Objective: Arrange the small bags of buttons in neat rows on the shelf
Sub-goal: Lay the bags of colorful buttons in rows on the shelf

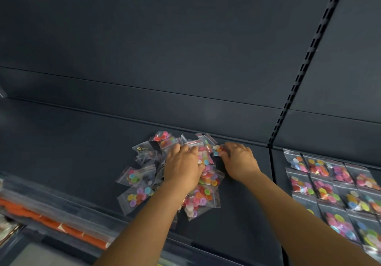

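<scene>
Loose pile of button bags (pixel 144 185) sits mid-shelf on the dark shelf (pixel 72 142), heaped and overlapping, some bags tilted against each other, pile reaches back nearly to the rear wall. Bags look light, thin clear plastic, slick, floppy; buttons inside shift, so they likely slide off each other. Best hold probably the flat zip-strip edge or a pinch at a corner, one bag at a time. Left hand (pixel 182 166) lies palm-down on top of the pile, fingers spread over bags, pressing not clenching. Right hand (pixel 239 160) at pile's right edge, fingertips pinching one small bag (pixel 216 150) of pastel buttons. Right of the upright divider, arranged rows of bags (pixel 329 183) already lie flat, edge to edge. Near left: blurred orange strip (pixel 51 222) on lower shelf, contents unclear.
</scene>
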{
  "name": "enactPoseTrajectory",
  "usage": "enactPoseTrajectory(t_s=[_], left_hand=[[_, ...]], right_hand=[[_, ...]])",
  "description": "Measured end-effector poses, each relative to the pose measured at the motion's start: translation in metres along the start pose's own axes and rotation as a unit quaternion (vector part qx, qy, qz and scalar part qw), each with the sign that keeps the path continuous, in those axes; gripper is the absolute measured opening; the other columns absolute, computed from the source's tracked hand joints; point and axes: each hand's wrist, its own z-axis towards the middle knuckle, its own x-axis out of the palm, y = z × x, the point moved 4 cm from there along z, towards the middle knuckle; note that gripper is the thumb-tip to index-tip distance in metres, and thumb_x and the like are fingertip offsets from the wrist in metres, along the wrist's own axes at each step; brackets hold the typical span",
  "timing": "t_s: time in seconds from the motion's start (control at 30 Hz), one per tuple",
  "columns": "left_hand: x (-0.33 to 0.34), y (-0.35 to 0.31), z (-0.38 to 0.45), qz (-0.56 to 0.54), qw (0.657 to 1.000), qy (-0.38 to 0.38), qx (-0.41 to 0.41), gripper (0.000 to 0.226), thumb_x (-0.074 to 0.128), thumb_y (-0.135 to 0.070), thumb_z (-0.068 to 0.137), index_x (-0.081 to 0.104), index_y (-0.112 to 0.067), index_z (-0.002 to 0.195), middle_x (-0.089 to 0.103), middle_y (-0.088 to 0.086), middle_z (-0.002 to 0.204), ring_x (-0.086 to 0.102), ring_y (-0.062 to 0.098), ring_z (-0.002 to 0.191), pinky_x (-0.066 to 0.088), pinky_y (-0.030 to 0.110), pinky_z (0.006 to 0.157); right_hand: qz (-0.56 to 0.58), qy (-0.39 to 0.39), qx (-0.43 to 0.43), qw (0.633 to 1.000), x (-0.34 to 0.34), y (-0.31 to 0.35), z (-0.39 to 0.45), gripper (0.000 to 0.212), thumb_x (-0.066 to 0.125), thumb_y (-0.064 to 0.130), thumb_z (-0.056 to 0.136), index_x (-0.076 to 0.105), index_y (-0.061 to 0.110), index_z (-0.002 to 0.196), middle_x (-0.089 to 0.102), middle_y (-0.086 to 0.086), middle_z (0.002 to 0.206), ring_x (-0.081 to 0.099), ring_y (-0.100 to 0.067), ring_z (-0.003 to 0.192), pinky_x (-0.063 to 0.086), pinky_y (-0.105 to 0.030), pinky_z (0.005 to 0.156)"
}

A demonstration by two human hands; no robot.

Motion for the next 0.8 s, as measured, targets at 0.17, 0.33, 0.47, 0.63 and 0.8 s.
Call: enactPoseTrajectory(t_s=[0.17,0.33,0.47,0.63,0.8], left_hand=[[0.000,0.005,0.006,-0.048,0.998,-0.019,-0.029,0.058,0.058,-0.049,0.087,0.043,-0.022,0.136,0.050,-0.004,0.137,0.034,0.023,0.128,0.025,0.037,0.104],[-0.004,0.008,0.005,-0.122,0.990,-0.056,-0.048,0.020,0.061,-0.041,0.085,0.057,-0.026,0.099,0.058,-0.011,0.102,0.042,0.020,0.109,0.028,0.033,0.087],[-0.008,0.006,0.005,-0.197,0.978,-0.061,-0.037,0.019,0.063,-0.036,0.085,0.060,-0.022,0.098,0.061,-0.009,0.100,0.049,0.017,0.100,0.036,0.031,0.085],[-0.020,-0.003,0.003,-0.371,0.926,-0.039,-0.054,0.015,0.070,-0.029,0.079,0.059,-0.021,0.086,0.065,-0.009,0.082,0.061,0.009,0.072,0.048,0.024,0.062],[-0.024,-0.032,0.006,-0.487,0.871,-0.030,-0.060,0.010,0.073,-0.025,0.076,0.068,-0.019,0.082,0.070,-0.002,0.075,0.062,0.010,0.066,0.050,0.028,0.060]], right_hand=[[0.013,-0.034,0.063,0.997,0.000,0.001,0.015,0.056,0.050,0.039,0.094,0.036,0.007,0.137,0.041,-0.016,0.138,0.034,-0.035,0.129,0.033,-0.040,0.103],[0.078,-0.023,0.109,0.991,0.000,-0.006,0.031,0.026,0.065,0.029,0.084,0.063,0.005,0.092,0.066,-0.010,0.091,0.060,-0.026,0.084,0.045,-0.028,0.061],[0.135,-0.017,0.089,0.987,-0.003,-0.006,0.029,0.027,0.069,0.023,0.081,0.051,0.015,0.063,0.052,0.001,0.064,0.052,-0.021,0.069,0.036,-0.026,0.050],[0.302,-0.069,0.051,0.949,-0.025,-0.010,0.010,0.012,0.069,0.014,0.080,0.060,0.007,0.085,0.057,0.000,0.068,0.050,-0.016,0.063,0.039,-0.025,0.051],[0.465,-0.099,0.041,0.879,-0.061,-0.031,-0.015,0.012,0.065,0.009,0.085,0.068,0.015,0.074,0.070,-0.002,0.071,0.060,-0.012,0.066,0.053,-0.030,0.070]])
